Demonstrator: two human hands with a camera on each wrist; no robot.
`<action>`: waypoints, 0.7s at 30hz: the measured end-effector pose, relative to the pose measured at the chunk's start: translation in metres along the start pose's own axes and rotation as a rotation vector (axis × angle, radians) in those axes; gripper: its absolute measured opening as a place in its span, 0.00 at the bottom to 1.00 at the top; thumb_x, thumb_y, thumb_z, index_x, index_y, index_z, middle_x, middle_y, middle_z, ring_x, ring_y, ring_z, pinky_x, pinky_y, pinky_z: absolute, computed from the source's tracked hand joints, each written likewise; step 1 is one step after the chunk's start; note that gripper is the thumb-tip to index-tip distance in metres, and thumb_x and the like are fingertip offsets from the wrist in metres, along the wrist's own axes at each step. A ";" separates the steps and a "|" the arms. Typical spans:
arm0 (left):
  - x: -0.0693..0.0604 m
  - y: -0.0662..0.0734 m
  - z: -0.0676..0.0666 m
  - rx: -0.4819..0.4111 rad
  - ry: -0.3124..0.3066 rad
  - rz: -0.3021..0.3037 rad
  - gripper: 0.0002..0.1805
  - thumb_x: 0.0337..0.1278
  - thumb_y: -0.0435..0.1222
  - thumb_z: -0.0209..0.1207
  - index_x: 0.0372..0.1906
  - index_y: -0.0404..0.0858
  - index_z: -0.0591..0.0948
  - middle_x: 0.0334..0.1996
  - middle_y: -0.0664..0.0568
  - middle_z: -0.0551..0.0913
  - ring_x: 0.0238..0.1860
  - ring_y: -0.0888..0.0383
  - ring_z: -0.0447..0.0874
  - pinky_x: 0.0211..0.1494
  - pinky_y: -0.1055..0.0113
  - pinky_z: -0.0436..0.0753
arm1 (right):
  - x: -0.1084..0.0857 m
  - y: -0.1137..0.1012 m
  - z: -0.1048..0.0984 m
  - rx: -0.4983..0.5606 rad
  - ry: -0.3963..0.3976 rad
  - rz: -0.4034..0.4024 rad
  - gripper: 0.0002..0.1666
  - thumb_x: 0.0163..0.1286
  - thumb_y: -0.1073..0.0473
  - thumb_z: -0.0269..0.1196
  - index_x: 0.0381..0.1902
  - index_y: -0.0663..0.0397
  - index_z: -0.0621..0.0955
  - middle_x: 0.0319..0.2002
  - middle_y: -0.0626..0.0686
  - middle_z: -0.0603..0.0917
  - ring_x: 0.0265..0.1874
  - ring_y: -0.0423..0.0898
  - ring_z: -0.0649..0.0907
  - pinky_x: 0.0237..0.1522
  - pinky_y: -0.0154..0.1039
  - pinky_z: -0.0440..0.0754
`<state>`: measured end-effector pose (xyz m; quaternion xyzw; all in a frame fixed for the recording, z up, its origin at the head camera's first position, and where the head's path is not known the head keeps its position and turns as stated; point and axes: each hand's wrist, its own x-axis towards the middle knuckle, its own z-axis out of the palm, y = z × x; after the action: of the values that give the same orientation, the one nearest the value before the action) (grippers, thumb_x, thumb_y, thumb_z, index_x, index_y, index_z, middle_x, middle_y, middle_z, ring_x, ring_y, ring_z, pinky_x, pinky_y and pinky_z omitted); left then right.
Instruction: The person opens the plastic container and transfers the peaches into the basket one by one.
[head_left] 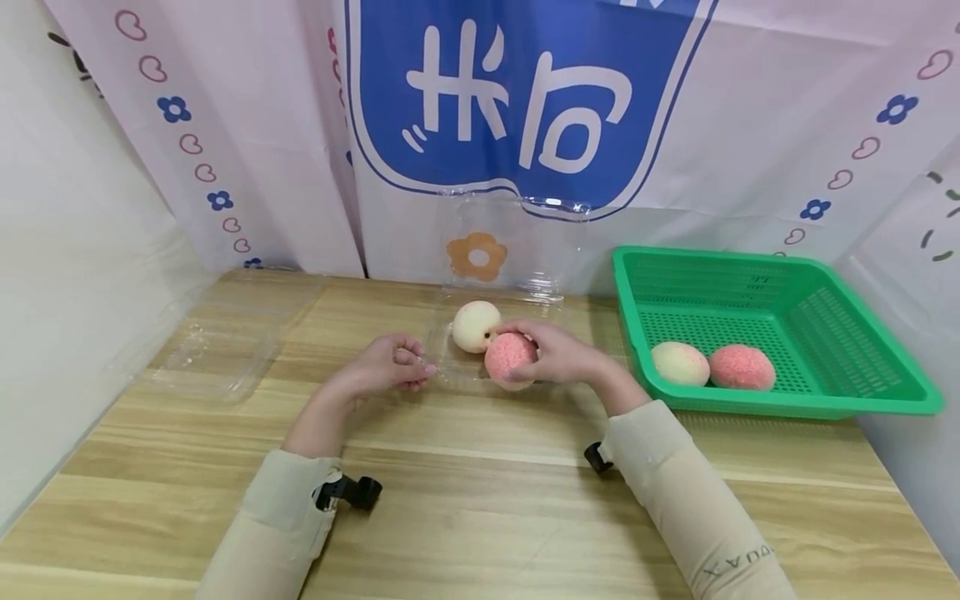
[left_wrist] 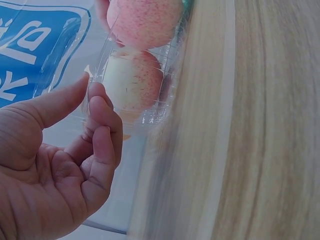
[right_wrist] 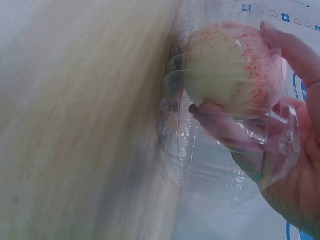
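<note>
My right hand (head_left: 562, 354) grips a pink peach (head_left: 507, 357), fingers over its top and thumb at the near side. That peach is at the front right of a clear plastic clamshell box (head_left: 441, 360), whose lid (head_left: 517, 271) stands up behind. Inside the box, a cream peach (head_left: 472, 327) with pink speckles rests at the back left, beside the pink one. In the right wrist view the gripped peach (right_wrist: 227, 70) shows through the clear wall. My left hand (head_left: 384, 365) pinches the box's front left edge between thumb and forefinger, its other fingers curled.
At the right stands a green plastic basket (head_left: 795, 406) with a cream peach (head_left: 680, 364) and a pink peach (head_left: 742, 367) in it. Another clear plastic box (head_left: 217, 350) lies at the left. A printed cloth (head_left: 292, 167) hangs behind the wooden table (head_left: 487, 500).
</note>
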<state>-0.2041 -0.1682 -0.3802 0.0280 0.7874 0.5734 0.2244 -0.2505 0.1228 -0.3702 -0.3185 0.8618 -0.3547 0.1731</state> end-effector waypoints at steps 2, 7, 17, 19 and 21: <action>0.000 0.000 0.000 -0.002 -0.001 0.002 0.20 0.66 0.31 0.60 0.54 0.25 0.66 0.31 0.47 0.85 0.31 0.59 0.82 0.41 0.66 0.84 | 0.000 0.000 0.000 0.005 0.001 0.004 0.39 0.60 0.58 0.72 0.68 0.53 0.71 0.63 0.59 0.77 0.59 0.55 0.78 0.57 0.52 0.80; 0.001 -0.002 0.000 -0.011 -0.010 0.021 0.22 0.66 0.29 0.59 0.56 0.22 0.64 0.32 0.46 0.85 0.31 0.60 0.82 0.40 0.67 0.85 | -0.002 0.001 0.000 0.000 0.008 0.022 0.39 0.61 0.57 0.72 0.69 0.52 0.71 0.63 0.59 0.77 0.58 0.55 0.79 0.57 0.52 0.80; 0.001 -0.002 -0.001 -0.013 -0.005 0.020 0.20 0.66 0.29 0.59 0.55 0.24 0.65 0.32 0.46 0.85 0.30 0.60 0.82 0.40 0.67 0.84 | -0.004 0.000 -0.004 0.011 0.017 0.000 0.39 0.60 0.58 0.72 0.68 0.53 0.71 0.62 0.58 0.78 0.57 0.55 0.79 0.57 0.53 0.80; 0.002 -0.002 0.000 -0.013 -0.004 0.021 0.20 0.66 0.29 0.60 0.54 0.24 0.66 0.32 0.45 0.85 0.30 0.60 0.82 0.39 0.67 0.84 | -0.005 -0.001 -0.005 0.004 0.026 -0.016 0.38 0.60 0.59 0.72 0.68 0.53 0.71 0.62 0.58 0.78 0.57 0.56 0.78 0.57 0.53 0.80; 0.002 -0.002 0.000 -0.017 0.000 0.015 0.21 0.65 0.29 0.60 0.55 0.23 0.66 0.32 0.45 0.85 0.30 0.60 0.82 0.39 0.67 0.84 | -0.005 -0.001 -0.006 -0.009 0.034 -0.028 0.38 0.60 0.59 0.72 0.67 0.54 0.72 0.62 0.58 0.78 0.57 0.55 0.78 0.57 0.53 0.80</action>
<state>-0.2055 -0.1681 -0.3826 0.0319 0.7825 0.5816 0.2202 -0.2492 0.1286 -0.3648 -0.3253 0.8617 -0.3586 0.1520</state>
